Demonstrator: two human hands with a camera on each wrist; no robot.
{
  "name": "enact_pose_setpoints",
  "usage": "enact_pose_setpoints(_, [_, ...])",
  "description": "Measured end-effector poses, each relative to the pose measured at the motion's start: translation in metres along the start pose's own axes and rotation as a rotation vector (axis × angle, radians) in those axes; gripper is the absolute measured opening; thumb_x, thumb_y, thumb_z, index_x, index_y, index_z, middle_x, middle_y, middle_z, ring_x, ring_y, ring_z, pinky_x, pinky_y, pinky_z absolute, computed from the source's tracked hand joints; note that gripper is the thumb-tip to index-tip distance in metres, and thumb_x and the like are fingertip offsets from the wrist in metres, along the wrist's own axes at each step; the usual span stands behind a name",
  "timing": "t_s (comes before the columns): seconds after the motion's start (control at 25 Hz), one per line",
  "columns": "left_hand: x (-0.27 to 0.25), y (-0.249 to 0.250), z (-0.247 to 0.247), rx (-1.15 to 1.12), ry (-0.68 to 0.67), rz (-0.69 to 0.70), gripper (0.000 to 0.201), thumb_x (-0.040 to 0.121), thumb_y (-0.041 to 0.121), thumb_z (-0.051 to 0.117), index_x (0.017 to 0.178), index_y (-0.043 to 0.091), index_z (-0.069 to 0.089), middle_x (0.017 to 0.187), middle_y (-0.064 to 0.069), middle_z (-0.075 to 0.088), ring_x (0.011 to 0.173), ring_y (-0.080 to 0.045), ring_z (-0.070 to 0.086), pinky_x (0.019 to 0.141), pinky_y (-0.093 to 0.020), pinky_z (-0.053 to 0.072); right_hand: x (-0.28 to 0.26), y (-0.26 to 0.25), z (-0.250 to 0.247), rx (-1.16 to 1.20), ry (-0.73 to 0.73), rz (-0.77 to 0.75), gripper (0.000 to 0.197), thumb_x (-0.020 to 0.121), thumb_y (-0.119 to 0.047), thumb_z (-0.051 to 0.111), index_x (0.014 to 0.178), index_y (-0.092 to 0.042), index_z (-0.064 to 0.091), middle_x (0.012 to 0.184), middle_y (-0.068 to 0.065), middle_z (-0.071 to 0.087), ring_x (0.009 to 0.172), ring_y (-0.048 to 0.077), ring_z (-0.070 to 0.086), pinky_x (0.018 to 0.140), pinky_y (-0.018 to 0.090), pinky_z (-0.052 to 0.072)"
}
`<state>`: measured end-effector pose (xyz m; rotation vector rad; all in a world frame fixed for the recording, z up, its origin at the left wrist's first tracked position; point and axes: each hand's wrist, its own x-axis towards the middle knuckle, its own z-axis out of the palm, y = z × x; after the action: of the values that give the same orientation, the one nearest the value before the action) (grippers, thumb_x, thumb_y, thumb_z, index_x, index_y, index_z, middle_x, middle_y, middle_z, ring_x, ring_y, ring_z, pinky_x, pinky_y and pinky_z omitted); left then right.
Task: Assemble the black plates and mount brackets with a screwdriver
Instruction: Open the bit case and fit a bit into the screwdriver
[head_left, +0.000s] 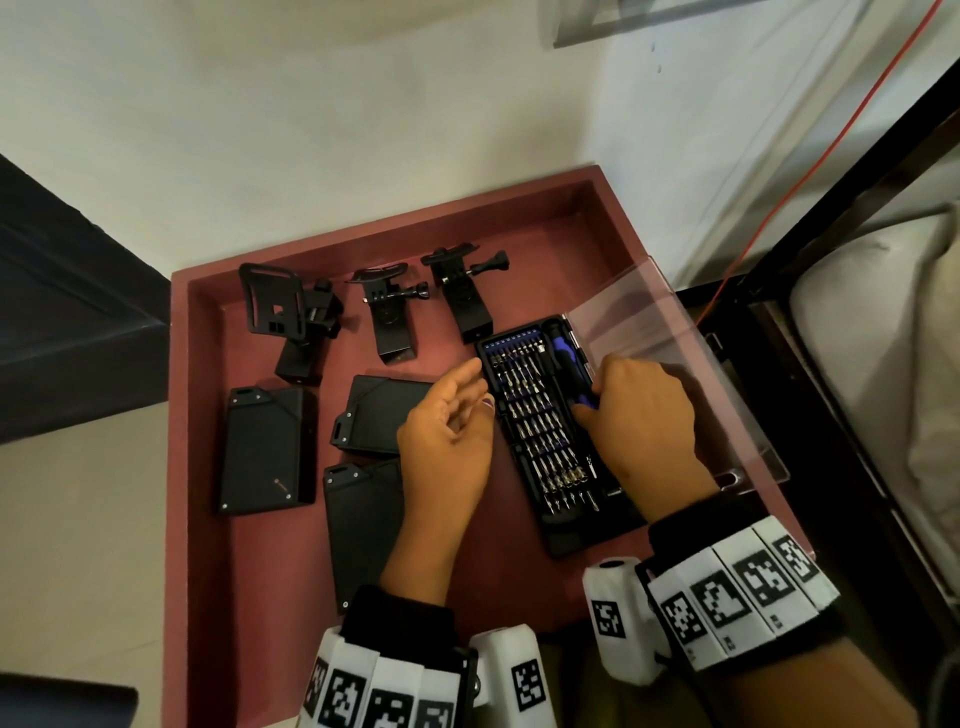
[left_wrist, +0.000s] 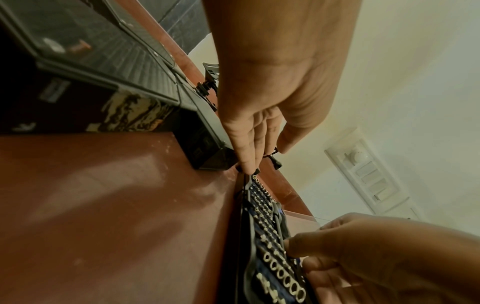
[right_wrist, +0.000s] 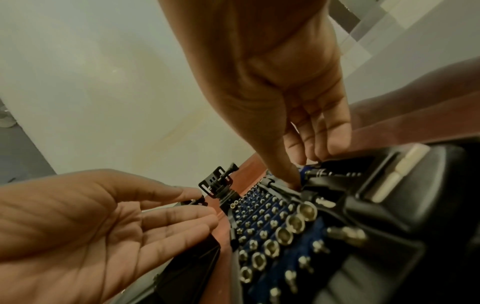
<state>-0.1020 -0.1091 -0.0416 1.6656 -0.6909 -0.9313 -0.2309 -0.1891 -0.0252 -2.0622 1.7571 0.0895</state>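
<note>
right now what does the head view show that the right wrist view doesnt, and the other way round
Only the head view shows the three black plates lying flat in the red tray, all three mount brackets lined up behind them, and the kit's clear lid folded open.

Only the right wrist view shows the large sockets close up and the right hand's fingertips reaching down at the screwdriver slot.

Both show the bit kit, the open left hand and the right hand.

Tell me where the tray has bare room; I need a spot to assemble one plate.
Bare tray floor lies near the front-left corner, left of the nearest black plate. Another patch lies beyond the bit set. The middle is crowded with plates and mount brackets.
</note>
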Motion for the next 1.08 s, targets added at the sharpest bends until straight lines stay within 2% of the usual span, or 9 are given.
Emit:
enact_pose_setpoints(0.08, [-0.0006,-0.0002,-0.0004,0.006,0.003,0.002,0.036,0.092,-0.002,0.054,0.124,0.014,0.061,0.114,-0.006,0.068,0.108,-0.011,0.064,0.097,-0.026,0.050,-0.0014,-0.0031,-0.0004,-0.035,-0.002,-0.012,0.020,0.089,-0.021,0.062,0.099,-0.006,0.054,0.101,0.013,0.061,0.092,0.032,0.060,0.063,0.031,0.035])
enact_pose_setpoints(0.2, [-0.0015,-0.0007,-0.0009,0.025,0.010,0.009,0.036,0.092,-0.002,0.055,0.122,0.016,0.062,0.113,-0.006,0.069,0.106,-0.010,0.065,0.097,-0.027,0.050,-0.0031,-0.0065,-0.0022,-0.042,0.004,0.000,0.020,0.087,-0.022,0.062,0.098,-0.007,0.053,0.095,0.009,0.059,0.086,0.029,0.059,0.060,0.030,0.033])
enact_pose_setpoints(0.32, [-0.0021,-0.0004,-0.0019,0.035,0.013,0.021,0.035,0.092,-0.002,0.055,0.117,0.021,0.063,0.110,-0.003,0.070,0.104,-0.010,0.066,0.098,-0.029,0.050,-0.0048,-0.0081,-0.0041,-0.024,0.018,0.017,0.024,0.084,-0.024,0.063,0.099,-0.008,0.053,0.085,0.004,0.049,0.076,0.025,0.050,0.060,0.030,0.033])
enact_pose_setpoints(0.48, [-0.0014,-0.0010,-0.0030,0.047,0.020,0.024,0.036,0.091,-0.002,0.056,0.109,0.028,0.062,0.106,-0.001,0.070,0.103,-0.010,0.066,0.098,-0.033,0.050,-0.0043,-0.0052,-0.0044,-0.065,-0.023,0.011,0.027,0.085,-0.025,0.064,0.103,-0.009,0.052,0.098,0.008,0.058,0.092,0.030,0.060,0.063,0.031,0.037])
enact_pose_setpoints(0.72, [-0.0013,-0.0042,-0.0031,0.092,0.009,0.041,0.041,0.091,-0.001,0.056,0.103,0.038,0.062,0.103,-0.001,0.072,0.101,-0.009,0.067,0.098,-0.035,0.051,-0.0017,0.0001,-0.0020,-0.043,0.002,0.022,0.028,0.087,-0.019,0.062,0.111,-0.010,0.052,0.106,0.011,0.061,0.097,0.032,0.061,0.065,0.032,0.038])
enact_pose_setpoints(0.92, [-0.0001,-0.0068,-0.0038,0.112,-0.008,0.048,0.040,0.091,-0.001,0.056,0.103,0.037,0.064,0.103,-0.001,0.072,0.099,-0.009,0.067,0.096,-0.036,0.052,-0.0028,0.0000,-0.0047,0.016,-0.019,0.036,0.025,0.083,-0.025,0.066,0.101,-0.010,0.060,0.101,0.009,0.062,0.093,0.030,0.060,0.066,0.031,0.040])
enact_pose_setpoints(1.08, [0.0000,-0.0071,-0.0044,0.114,-0.014,0.052,0.041,0.091,-0.001,0.056,0.102,0.038,0.063,0.103,-0.001,0.072,0.098,-0.012,0.068,0.095,-0.037,0.052,-0.0041,0.0002,-0.0082,0.007,-0.025,0.048,0.028,0.083,-0.033,0.068,0.093,-0.009,0.060,0.096,0.009,0.062,0.090,0.030,0.061,0.065,0.032,0.042])
